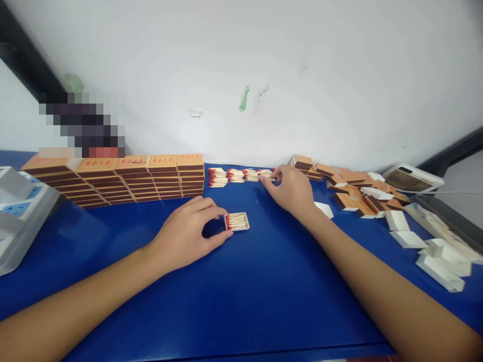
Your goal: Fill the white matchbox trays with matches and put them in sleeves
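A small white matchbox tray (247, 221) lies on the blue table, filled with red-tipped matches (237, 221) whose heads point left. My left hand (188, 234) grips its left end between thumb and forefinger. Farther back, my right hand (290, 188) reaches to the right end of a row of match piles, thumb and fingers closed around some matches (266, 174) there. Left of those fingers lie more match piles (236, 175), also with heads to the left. My right hand partly hides the last pile.
Stacked orange matchboxes (162, 163) form a wall at back left. Loose matchbox sleeves (347, 201) and white trays (439, 271) are scattered on the right, near a white device (413, 176). A grey-white power strip (30, 226) sits at the left edge. A white wall (249, 60) rises behind.
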The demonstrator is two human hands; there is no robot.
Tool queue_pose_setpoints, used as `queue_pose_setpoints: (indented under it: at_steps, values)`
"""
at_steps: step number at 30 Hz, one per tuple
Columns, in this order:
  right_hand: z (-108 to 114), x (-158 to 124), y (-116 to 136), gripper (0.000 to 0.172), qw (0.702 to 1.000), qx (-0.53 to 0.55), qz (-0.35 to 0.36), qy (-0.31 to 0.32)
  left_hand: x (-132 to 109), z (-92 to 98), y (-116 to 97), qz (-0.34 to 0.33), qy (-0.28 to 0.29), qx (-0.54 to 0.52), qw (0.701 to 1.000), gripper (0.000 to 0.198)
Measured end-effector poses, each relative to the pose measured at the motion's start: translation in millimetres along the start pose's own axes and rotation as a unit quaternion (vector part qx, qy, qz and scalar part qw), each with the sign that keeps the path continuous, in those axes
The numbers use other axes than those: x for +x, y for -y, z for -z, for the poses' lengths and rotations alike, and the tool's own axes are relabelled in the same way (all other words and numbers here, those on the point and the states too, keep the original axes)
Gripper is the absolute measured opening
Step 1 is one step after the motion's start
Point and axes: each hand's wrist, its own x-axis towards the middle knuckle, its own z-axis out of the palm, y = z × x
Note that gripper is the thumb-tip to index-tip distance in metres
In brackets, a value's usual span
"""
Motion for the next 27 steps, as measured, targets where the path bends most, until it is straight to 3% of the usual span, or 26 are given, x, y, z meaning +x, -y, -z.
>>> queue_pose_setpoints:
  at_steps: [5, 10, 19, 27]
  values:
    - [0, 4, -6, 0.023, 0.998, 0.007, 0.062, 0.023, 0, -0.2, 0, 0.000, -0.005, 0.000, 1.000, 0.024]
    - [0, 7, -21, 0.035, 0.986, 0.025, 0.163, 0.040, 0, -0.5, 1, 0.000, -0.008, -0.001, 1.000, 0.024]
    - [0, 8, -26, 0.018, 0.984, 0.008, 0.171, 0.047, 0, 0.0, 1, 0.003, -0.004, -0.002, 1.000, 0.025]
    - [5, 8, -23, 0.017, 0.984, 0.033, 0.171, 0.035, 0, 0.4, 1, 0.003, -0.004, -0.003, 1.000, 0.026]
